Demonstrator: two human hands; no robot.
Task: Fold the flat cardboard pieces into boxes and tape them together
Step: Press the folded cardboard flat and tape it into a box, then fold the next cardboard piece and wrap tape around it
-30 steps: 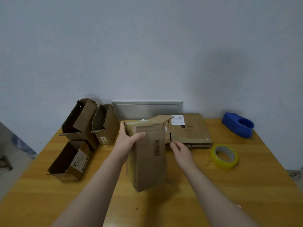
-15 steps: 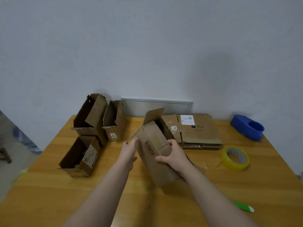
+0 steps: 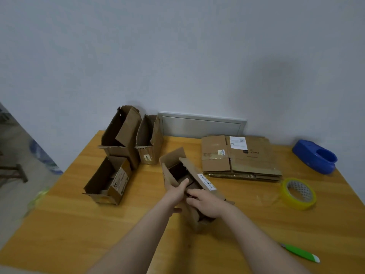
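A small brown cardboard box (image 3: 173, 165) with a barcode label lies tilted on the wooden table (image 3: 79, 224), its open mouth facing away from me and its flaps spread. My left hand (image 3: 176, 191) grips its left wall, fingers reaching inside. My right hand (image 3: 207, 202) holds the box's near right side from above. A stack of flat cardboard pieces (image 3: 241, 157) lies behind and to the right. A yellow tape roll (image 3: 299, 193) lies further right.
Three folded open boxes stand at the left: a tall one (image 3: 120, 135), a narrow one (image 3: 150, 141), and a low one (image 3: 107, 181). A blue tape dispenser (image 3: 315, 156) sits at the far right. A green cutter (image 3: 300, 252) lies near the front right.
The box went from upright to tilted to lying down with its open end turned away. My left hand slid into its mouth and my right hand moved onto its near side.
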